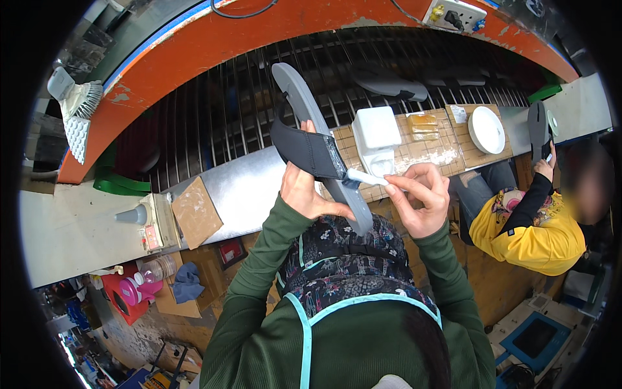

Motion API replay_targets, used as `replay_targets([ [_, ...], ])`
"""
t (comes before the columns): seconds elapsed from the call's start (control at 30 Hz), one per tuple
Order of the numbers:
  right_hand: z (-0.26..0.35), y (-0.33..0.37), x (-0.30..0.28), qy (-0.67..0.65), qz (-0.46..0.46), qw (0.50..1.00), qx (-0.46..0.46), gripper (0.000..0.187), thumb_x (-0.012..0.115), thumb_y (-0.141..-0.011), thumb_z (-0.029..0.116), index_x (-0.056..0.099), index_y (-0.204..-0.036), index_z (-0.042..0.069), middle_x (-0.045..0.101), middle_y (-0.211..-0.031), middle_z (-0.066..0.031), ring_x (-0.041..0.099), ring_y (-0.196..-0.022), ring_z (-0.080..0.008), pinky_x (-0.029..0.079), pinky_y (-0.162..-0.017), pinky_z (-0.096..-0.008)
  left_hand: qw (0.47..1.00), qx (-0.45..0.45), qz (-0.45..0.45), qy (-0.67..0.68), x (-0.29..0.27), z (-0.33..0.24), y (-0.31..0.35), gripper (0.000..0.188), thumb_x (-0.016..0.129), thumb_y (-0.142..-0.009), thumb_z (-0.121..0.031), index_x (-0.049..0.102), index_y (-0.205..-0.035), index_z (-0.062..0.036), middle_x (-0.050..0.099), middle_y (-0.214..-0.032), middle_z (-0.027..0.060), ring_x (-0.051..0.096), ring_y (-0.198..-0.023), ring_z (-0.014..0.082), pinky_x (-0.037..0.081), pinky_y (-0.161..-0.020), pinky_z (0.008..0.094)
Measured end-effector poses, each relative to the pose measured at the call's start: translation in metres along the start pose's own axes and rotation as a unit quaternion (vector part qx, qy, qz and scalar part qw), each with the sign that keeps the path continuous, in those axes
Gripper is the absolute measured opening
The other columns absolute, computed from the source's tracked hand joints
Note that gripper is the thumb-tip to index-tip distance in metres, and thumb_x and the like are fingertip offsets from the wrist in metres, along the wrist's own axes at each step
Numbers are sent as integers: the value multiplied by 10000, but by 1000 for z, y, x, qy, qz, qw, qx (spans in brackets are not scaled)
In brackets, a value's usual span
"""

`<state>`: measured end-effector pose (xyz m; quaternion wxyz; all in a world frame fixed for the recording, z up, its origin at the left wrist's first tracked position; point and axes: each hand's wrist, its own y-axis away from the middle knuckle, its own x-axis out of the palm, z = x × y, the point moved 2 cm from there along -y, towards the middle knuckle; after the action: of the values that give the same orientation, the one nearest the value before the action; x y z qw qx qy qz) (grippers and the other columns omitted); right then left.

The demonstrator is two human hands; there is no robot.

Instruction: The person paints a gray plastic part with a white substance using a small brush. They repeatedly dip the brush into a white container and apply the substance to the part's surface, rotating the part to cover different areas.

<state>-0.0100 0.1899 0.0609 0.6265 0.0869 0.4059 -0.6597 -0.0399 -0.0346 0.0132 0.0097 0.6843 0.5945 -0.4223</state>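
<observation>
My left hand [299,191] is closed around a grey slide sandal [296,87], held tilted over the near edge of the bench. A wide black strap [303,150] crosses the sandal, and a wet-looking streak runs along the strap's right edge. Between thumb and fingertips, my right hand [424,201] pinches a small white-handled brush [368,177]. Its dark bristle end touches the sandal where strap and sole meet. Just beyond the brush stands a white plastic container [378,129] with a low open cup at its front.
Cardboard [447,155] with whitish smears bears a yellowish block [423,127] and a white bowl [486,129]. Behind runs a conveyor of metal rods [210,139] carrying more grey sandals [389,84] under an orange frame [162,58]. At right, a co-worker in yellow [541,230] holds another sandal [538,126].
</observation>
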Motion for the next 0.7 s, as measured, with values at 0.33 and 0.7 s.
replay_targets([
  [0.33,-6,-12,1,9,-7,998,-66,213,775,-711,193,751,-919,155,581,-856,11,523,-633,-89,276,-737,-305,999,30,6,32,1,8,-3,1475,887,-261,-597,255,-1416,68,90,-1511,314,409,-1293,414,382,-1038,427],
  [0.7,-20,-20,-4,-15,55,992,-111,202,776,-717,205,754,-915,169,591,-836,33,478,-579,-72,260,-690,-299,999,28,17,23,-2,5,-8,1499,877,-249,-614,240,-1422,69,112,-1505,319,344,-1335,418,341,-1067,440],
])
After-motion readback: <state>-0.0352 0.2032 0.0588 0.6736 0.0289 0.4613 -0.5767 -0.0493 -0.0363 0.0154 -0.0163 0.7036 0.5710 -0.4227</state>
